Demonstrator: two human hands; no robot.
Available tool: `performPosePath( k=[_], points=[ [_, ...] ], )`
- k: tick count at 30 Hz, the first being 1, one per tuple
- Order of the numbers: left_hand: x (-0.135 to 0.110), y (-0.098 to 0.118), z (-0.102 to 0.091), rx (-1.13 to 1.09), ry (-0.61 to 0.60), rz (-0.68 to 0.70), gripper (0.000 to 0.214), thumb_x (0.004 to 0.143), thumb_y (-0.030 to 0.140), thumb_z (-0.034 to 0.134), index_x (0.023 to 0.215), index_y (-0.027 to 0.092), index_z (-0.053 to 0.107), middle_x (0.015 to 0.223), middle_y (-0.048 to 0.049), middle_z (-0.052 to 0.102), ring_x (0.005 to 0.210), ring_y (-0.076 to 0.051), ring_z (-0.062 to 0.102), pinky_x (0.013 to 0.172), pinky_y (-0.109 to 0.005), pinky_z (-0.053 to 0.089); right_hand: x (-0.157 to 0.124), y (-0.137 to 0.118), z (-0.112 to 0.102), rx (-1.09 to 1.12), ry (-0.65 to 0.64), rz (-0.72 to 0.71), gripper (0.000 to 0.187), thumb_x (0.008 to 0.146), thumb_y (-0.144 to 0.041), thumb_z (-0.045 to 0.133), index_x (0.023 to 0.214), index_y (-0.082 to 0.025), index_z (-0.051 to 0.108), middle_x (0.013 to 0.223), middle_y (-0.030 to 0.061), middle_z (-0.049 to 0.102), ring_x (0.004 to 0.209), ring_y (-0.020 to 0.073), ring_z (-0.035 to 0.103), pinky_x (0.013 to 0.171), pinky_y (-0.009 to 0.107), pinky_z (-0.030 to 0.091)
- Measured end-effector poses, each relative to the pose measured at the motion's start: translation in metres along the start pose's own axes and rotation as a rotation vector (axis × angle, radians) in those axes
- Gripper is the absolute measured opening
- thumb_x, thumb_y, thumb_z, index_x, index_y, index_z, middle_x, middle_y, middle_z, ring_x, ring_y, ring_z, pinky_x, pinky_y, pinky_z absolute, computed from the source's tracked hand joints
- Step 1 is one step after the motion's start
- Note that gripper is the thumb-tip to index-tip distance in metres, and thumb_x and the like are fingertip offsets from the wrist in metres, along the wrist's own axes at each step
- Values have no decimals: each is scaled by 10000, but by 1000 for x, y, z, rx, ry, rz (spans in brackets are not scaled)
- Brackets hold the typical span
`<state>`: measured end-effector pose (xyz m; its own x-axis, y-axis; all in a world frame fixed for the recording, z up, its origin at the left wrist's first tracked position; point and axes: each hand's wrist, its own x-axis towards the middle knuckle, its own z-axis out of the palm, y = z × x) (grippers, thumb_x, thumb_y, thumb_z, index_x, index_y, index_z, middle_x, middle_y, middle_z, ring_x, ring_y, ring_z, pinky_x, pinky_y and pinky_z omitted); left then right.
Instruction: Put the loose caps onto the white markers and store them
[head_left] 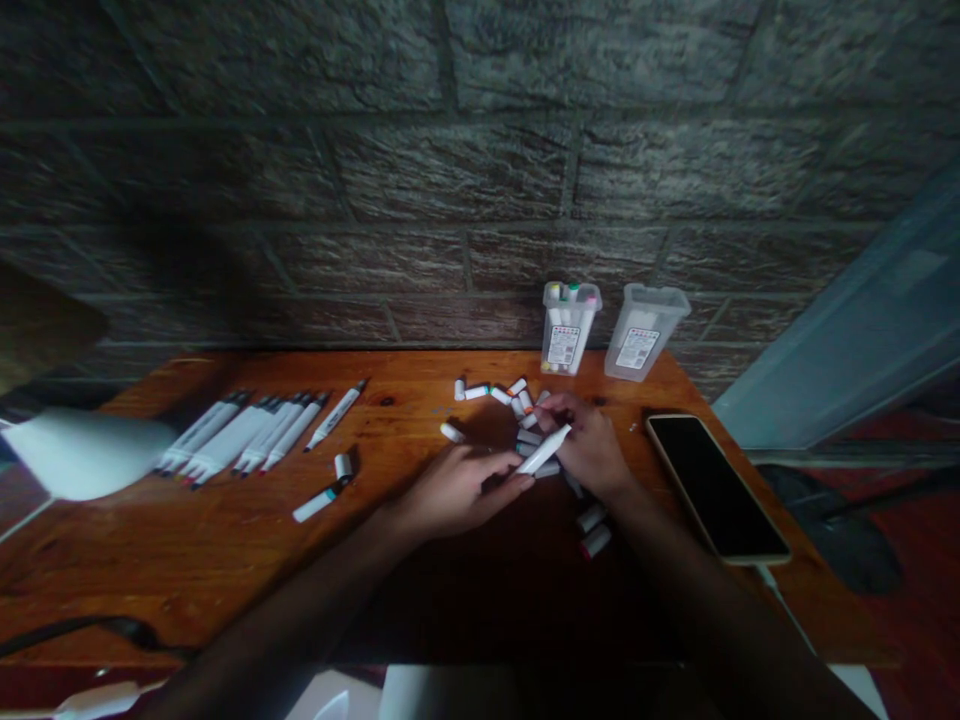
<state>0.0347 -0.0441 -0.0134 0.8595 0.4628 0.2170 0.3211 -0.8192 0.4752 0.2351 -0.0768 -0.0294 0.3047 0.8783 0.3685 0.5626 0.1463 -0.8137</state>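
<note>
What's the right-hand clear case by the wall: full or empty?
Looks empty: nothing shows through the right case, whereas the left case has coloured marker ends at its top.

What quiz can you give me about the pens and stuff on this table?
1. True or false: the phone lies to the left of the row of markers.
2. Pick one: what do the left hand and the right hand hold between them? A) a white marker B) a spoon C) a pair of scissors
3. Short answer: two clear boxes stand by the wall. Counting from the phone, which one has markers in it, the nearer case or the farther case?

Key: 1 false, it lies to the right; 2 A; 3 the farther case.
</note>
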Motion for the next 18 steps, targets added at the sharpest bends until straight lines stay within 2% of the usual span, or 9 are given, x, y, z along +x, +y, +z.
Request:
performPosePath(
  k=[5, 11, 18],
  points=[
    [1, 4, 1, -10, -17, 7, 273, 987, 383, 477, 928, 190, 662, 712, 9, 655, 680, -135, 612, 641, -237, 406, -1, 0, -1, 22, 44, 15, 116, 851, -309, 584, 838, -217, 654, 772, 16, 721, 687, 169, 674, 666, 278, 488],
    [-1, 4, -1, -7, -21, -6, 282, 992, 407, 460, 996, 207, 660, 737, 8, 665, 692, -141, 617, 666, -246, 413, 0, 0, 0, 10, 30, 13, 133, 853, -317, 587, 838, -208, 660, 782, 26, 719, 707, 175, 676, 680, 285, 487],
    [-2, 2, 1, -1, -29, 7, 305, 996, 432, 444, 941, 209, 645, 699, 21, 635, 667, -131, 601, 635, -243, 389, 0, 0, 0, 28, 6, 1, 158, 856, -342, 585, 856, -203, 659, 798, 30, 721, 708, 173, 668, 668, 279, 477]
  ],
)
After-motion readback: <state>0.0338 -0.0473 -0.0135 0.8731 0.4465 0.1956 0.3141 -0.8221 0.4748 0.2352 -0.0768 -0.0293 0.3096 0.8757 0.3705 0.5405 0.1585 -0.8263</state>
